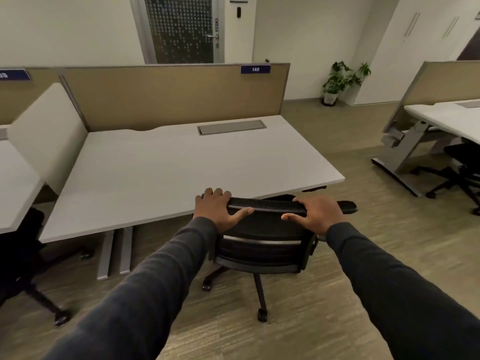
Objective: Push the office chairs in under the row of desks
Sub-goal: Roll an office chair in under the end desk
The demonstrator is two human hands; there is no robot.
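Observation:
A black mesh-backed office chair (pixel 262 245) stands at the front edge of a white desk (pixel 166 172), toward the desk's right end. Its seat is hidden under the desktop; the backrest top touches or nearly touches the desk edge. My left hand (pixel 217 210) grips the left end of the backrest's top rail, fingers over the top. My right hand (pixel 315 214) holds the rail's right part the same way. One armrest (pixel 346 206) sticks out past the desk's right corner.
A second black chair (pixel 23 258) stands at the left, partly under the neighbouring desk (pixel 13 193). A tan partition (pixel 161 94) backs the desks. Another desk (pixel 446 118) and chair (pixel 459 172) stand at the right. A potted plant (pixel 340 81) sits by the far wall.

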